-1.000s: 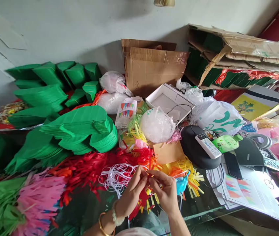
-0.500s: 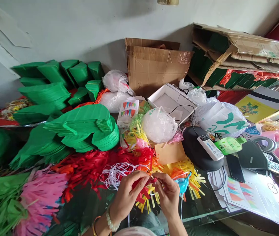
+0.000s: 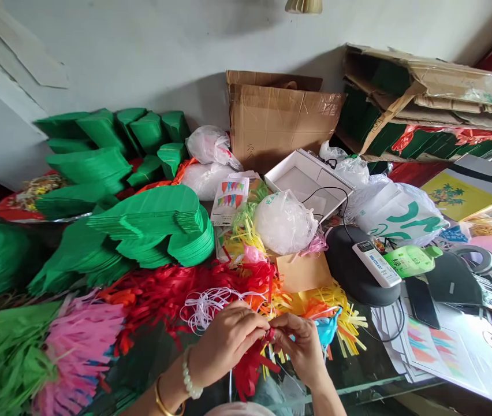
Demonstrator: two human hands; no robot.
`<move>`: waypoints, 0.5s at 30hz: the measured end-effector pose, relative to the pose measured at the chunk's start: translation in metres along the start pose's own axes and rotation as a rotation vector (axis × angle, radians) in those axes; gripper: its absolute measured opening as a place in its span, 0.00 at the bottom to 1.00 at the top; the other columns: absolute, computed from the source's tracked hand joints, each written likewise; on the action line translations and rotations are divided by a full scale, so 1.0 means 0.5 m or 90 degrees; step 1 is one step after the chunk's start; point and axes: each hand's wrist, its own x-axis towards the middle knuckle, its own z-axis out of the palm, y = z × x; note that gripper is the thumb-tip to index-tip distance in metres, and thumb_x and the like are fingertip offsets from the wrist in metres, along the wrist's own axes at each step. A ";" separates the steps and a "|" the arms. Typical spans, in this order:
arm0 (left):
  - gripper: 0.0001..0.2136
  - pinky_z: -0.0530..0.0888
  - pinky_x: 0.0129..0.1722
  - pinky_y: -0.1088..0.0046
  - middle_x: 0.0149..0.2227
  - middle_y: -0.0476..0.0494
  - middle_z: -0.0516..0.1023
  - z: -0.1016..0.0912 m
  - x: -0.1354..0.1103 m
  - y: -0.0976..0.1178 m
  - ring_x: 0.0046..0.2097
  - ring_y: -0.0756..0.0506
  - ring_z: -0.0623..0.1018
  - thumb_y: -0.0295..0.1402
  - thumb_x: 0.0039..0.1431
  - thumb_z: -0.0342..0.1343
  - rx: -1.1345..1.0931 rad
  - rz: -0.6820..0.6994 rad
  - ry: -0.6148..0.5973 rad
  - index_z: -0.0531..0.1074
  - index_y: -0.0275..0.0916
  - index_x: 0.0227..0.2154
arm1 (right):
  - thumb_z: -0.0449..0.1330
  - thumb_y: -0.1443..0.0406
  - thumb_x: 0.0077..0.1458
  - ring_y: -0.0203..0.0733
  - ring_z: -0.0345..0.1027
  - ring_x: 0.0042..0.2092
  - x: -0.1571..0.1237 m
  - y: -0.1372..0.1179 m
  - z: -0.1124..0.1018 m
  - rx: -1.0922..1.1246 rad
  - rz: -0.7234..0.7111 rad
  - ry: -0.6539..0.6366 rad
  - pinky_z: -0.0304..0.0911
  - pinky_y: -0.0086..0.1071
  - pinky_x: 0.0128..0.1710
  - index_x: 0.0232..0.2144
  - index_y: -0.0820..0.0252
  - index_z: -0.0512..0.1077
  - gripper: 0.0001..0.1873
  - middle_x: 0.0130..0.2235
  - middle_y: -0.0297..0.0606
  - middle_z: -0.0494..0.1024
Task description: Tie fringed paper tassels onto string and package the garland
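Cardboard sheets (image 3: 428,86) sag against a grey wall (image 3: 142,52), beside an opened carton (image 3: 284,124), behind a glass tabletop (image 3: 358,370) heaped with craft material. Stacks of green cut paper (image 3: 151,228) fill the left side, with pink paper fringe (image 3: 81,352) and red paper fringe (image 3: 159,292) in front of them. Toward the middle sit a white box tray (image 3: 309,179) and a knotted clear plastic bag (image 3: 284,222). To the right, a white remote control (image 3: 376,264) lies on a black oval case (image 3: 354,271), near a green bottle (image 3: 410,260).

At the front edge of the heap, the left hand (image 3: 226,344) and right hand (image 3: 300,349) are curled nearly shut and face each other. Together they pinch a small bunch of red paper strips (image 3: 269,334), which hang down below the hands. A tangle of white cord (image 3: 207,309) lies just beyond the left hand, and yellow paper fringe (image 3: 336,312) and a blue paper scrap (image 3: 327,329) lie just beside the right. A pearl bracelet (image 3: 192,375) and a gold bangle (image 3: 161,404) circle the left wrist.
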 end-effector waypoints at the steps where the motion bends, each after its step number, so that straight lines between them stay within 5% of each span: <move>1: 0.06 0.71 0.41 0.68 0.34 0.48 0.81 0.001 -0.002 -0.001 0.37 0.46 0.78 0.28 0.65 0.51 0.004 0.003 0.001 0.72 0.42 0.38 | 0.67 0.60 0.52 0.33 0.67 0.20 0.000 0.003 -0.001 -0.003 0.007 -0.005 0.60 0.23 0.21 0.27 0.60 0.76 0.09 0.20 0.31 0.73; 10: 0.06 0.70 0.45 0.65 0.34 0.48 0.80 0.038 -0.032 -0.002 0.37 0.45 0.78 0.27 0.65 0.49 0.007 -0.061 0.056 0.70 0.43 0.36 | 0.63 0.58 0.56 0.35 0.67 0.22 0.000 -0.002 0.010 -0.019 0.036 -0.069 0.60 0.25 0.23 0.30 0.61 0.76 0.11 0.22 0.34 0.75; 15: 0.05 0.71 0.39 0.70 0.33 0.48 0.79 0.033 -0.049 -0.018 0.36 0.46 0.77 0.31 0.64 0.51 -0.158 -0.205 0.190 0.71 0.43 0.35 | 0.59 0.59 0.58 0.35 0.65 0.25 -0.012 0.002 -0.011 -0.151 0.013 -0.084 0.60 0.27 0.27 0.29 0.61 0.76 0.12 0.23 0.34 0.74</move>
